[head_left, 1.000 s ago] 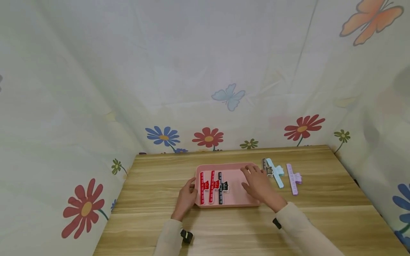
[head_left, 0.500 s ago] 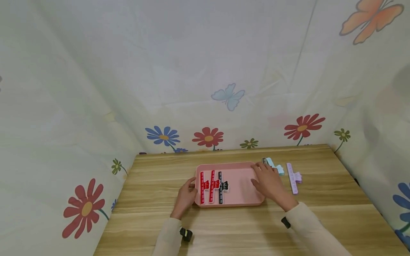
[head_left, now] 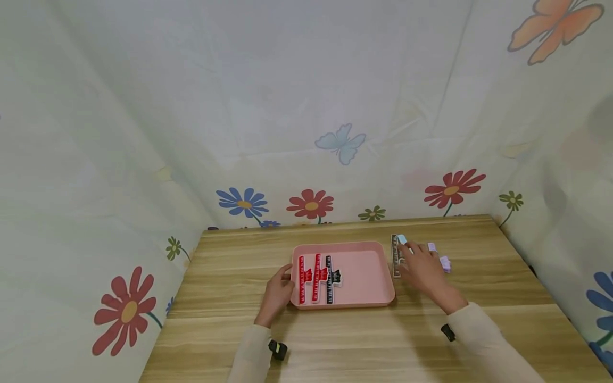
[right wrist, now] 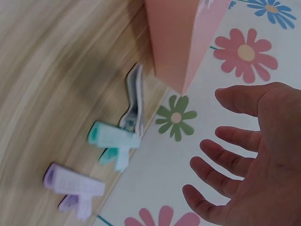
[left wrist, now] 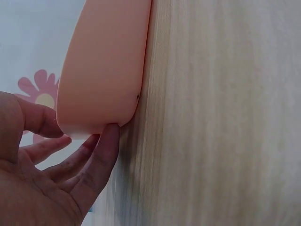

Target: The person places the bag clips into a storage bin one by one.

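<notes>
Crowding looks like the main hazard: the blue clip (right wrist: 115, 136) lies close beside the dark clip (head_left: 395, 255) on the tabletop (head_left: 230, 276), so a pinch at one could nudge or drag the other; whether they touch is unclear. Right hand (head_left: 423, 270) sits over that group, fingers spread and slightly curved, nothing held. From the head view it hides most of the blue clip and part of the purple clip (right wrist: 77, 182); contact cannot be told. Hidden handles would be a likely cause of a miss or a skewed hold. Squeezing a handle would probably spring the clip open and spoil the grip. Left hand (head_left: 278, 294) pinches the tray's end wall, one digit at the rim, another low near the tabletop; uneven pressure there could tip or slide the tray and shift its row. Containers: one, the pink tray (head_left: 366, 282), shallow, flat on the tabletop between the hands. Contents: left red clip (head_left: 302, 280), right red clip (head_left: 315, 282) and black clip (head_left: 329, 279), roughly parallel, bars running front to back, handles pointing right. The right red handle reaches close to the black bar; touching not certain. Bare floor shows right of the black clip; anything laid askew there could catch its handle.
</notes>
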### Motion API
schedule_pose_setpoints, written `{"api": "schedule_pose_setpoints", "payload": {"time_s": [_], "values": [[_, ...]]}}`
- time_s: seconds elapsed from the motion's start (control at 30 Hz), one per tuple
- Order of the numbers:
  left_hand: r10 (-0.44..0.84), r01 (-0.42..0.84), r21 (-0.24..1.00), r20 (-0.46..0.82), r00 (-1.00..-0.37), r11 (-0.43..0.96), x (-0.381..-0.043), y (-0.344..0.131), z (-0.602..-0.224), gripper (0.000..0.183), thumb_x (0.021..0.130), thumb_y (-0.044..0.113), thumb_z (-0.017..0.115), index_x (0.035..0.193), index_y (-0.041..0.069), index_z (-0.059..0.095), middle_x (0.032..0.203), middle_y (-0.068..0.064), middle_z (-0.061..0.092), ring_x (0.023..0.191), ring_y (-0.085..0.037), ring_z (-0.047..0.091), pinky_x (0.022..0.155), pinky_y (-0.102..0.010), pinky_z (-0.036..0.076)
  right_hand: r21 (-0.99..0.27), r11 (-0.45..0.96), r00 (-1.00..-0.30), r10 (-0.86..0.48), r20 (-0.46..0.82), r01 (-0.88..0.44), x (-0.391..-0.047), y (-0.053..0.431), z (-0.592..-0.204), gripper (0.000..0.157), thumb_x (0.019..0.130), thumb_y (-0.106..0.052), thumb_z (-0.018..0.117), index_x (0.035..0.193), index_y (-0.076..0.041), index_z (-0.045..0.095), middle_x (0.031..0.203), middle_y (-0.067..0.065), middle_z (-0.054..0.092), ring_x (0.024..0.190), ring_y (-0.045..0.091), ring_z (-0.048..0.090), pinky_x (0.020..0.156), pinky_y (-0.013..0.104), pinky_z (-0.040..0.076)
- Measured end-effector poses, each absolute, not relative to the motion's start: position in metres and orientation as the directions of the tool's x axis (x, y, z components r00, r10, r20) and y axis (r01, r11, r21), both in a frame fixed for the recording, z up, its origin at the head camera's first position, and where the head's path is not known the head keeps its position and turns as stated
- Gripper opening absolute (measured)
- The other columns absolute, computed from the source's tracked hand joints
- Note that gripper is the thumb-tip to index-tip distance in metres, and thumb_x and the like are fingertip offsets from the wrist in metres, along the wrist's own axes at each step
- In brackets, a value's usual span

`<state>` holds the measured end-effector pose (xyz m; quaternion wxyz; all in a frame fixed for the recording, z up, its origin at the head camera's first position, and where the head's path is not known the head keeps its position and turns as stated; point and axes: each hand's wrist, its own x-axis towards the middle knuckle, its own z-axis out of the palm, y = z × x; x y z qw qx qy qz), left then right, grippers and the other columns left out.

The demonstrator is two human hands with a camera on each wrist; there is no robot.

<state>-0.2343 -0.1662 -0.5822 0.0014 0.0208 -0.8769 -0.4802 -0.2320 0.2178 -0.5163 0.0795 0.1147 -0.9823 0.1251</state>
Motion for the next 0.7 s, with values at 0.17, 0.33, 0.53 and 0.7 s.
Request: {"api": "schedule_pose_setpoints", "payload": {"time_s": [0.17,0.33,0.53,0.7], "values": [[-0.036,-0.035,0.843,-0.019,-0.999,0.536,-0.234,-0.166,-0.582,0.053,0.093,0.003,0.056,0.146,0.003,0.053,0.121,-0.028,0.068,0.107,-0.037,0.071,0.085,-0.046,0.059,-0.223,0.945,-0.963,-0.201,0.179,-0.239,-0.234,0.227,-0.520,0.051,0.094,-0.022,0.070,0.139,-0.001,0.058,0.136,0.025,0.060,0.126,0.048,0.055,0.096,0.071,0.044],[-0.037,-0.042,0.845,-0.026,-0.999,0.534,-0.234,-0.166,-0.582,0.053,0.094,0.003,0.055,0.146,0.003,0.053,0.121,-0.028,0.068,0.106,-0.036,0.070,0.083,-0.044,0.058,-0.212,0.943,-0.958,-0.217,0.188,-0.256,-0.235,0.232,-0.525,0.049,0.094,-0.021,0.070,0.138,-0.001,0.059,0.134,0.024,0.061,0.123,0.047,0.057,0.093,0.070,0.046],[-0.051,-0.055,0.852,-0.034,-0.998,0.521,-0.235,-0.165,-0.580,0.052,0.095,0.005,0.055,0.147,0.005,0.053,0.122,-0.027,0.068,0.106,-0.034,0.070,0.080,-0.041,0.058,-0.191,0.942,-0.954,-0.246,0.170,-0.277,-0.243,0.237,-0.532,0.049,0.093,-0.019,0.070,0.137,0.000,0.059,0.134,0.025,0.061,0.123,0.046,0.057,0.092,0.069,0.047],[-0.048,-0.052,0.850,-0.032,-0.998,0.525,-0.233,-0.164,-0.580,0.052,0.094,0.006,0.055,0.146,0.004,0.053,0.122,-0.028,0.068,0.107,-0.035,0.070,0.083,-0.043,0.059,-0.187,0.944,-0.959,-0.250,0.136,-0.272,-0.248,0.242,-0.541,0.050,0.093,-0.019,0.070,0.138,0.001,0.058,0.136,0.026,0.059,0.124,0.047,0.056,0.094,0.070,0.046]]}}
